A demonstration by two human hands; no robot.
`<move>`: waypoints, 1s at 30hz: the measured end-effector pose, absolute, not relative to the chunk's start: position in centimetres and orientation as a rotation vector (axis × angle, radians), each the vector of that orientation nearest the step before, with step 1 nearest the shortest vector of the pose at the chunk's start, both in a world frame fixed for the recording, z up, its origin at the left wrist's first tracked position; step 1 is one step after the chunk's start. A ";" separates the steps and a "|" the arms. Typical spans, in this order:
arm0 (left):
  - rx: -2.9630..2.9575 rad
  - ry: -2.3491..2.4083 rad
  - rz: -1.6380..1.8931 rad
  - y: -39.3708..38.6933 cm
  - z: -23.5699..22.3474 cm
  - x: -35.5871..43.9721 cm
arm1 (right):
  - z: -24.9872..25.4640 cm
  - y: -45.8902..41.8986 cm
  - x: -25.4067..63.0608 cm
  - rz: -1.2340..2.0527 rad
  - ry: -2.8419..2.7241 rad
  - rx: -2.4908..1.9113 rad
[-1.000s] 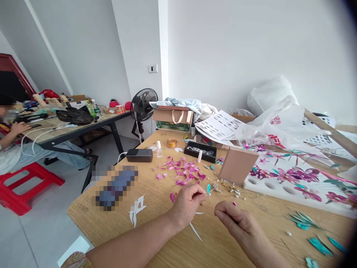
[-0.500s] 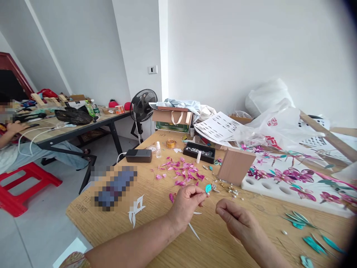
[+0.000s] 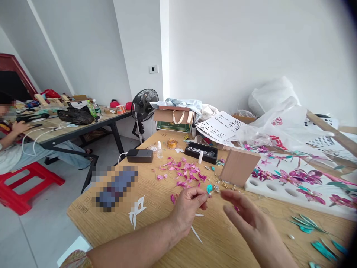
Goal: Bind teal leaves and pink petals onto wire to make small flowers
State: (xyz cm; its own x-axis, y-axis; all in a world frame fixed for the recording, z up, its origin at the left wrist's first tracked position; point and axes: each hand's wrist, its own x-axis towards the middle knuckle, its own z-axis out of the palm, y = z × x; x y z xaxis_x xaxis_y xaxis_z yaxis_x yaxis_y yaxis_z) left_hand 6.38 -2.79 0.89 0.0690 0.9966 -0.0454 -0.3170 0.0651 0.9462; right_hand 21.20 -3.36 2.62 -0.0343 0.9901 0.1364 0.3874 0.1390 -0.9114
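My left hand (image 3: 187, 208) is pinched shut on a thin wire stem that carries a small teal leaf (image 3: 209, 188) and a bead cluster at its tip. My right hand (image 3: 248, 219) hovers just right of it above the wooden table (image 3: 156, 223), its fingers stretched out and apart, blurred by motion, holding nothing that I can see. Loose magenta petals (image 3: 184, 172) lie scattered beyond my left hand. Small pearl beads (image 3: 227, 186) lie near the leaf, in front of a cardboard box (image 3: 240, 167).
A white foam board with magenta flowers (image 3: 292, 178) lies at the right, teal leaves (image 3: 304, 222) in front of it. A black bead tray (image 3: 201, 152), power bank (image 3: 140, 155), small bottle and wire spool sit farther back. Another person sits at a far left table, beside a fan (image 3: 143, 106).
My right hand has opened from a pinch into stretched fingers and moved slightly right and forward. My left hand keeps its hold on the stem, almost still.
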 end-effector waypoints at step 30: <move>0.633 0.646 1.239 -3.9 0.9 7.0 | -0.3 -3.8 17.8 1.594 -1.005 -1.221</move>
State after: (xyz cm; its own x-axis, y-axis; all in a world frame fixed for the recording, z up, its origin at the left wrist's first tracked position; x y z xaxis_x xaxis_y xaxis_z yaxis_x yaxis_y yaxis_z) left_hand 6.99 -3.87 0.87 0.2006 0.9746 -0.0996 -0.6403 0.2074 0.7396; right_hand 17.80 -3.78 -0.31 -0.1440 0.9499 -0.2773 -0.1595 -0.2988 -0.9409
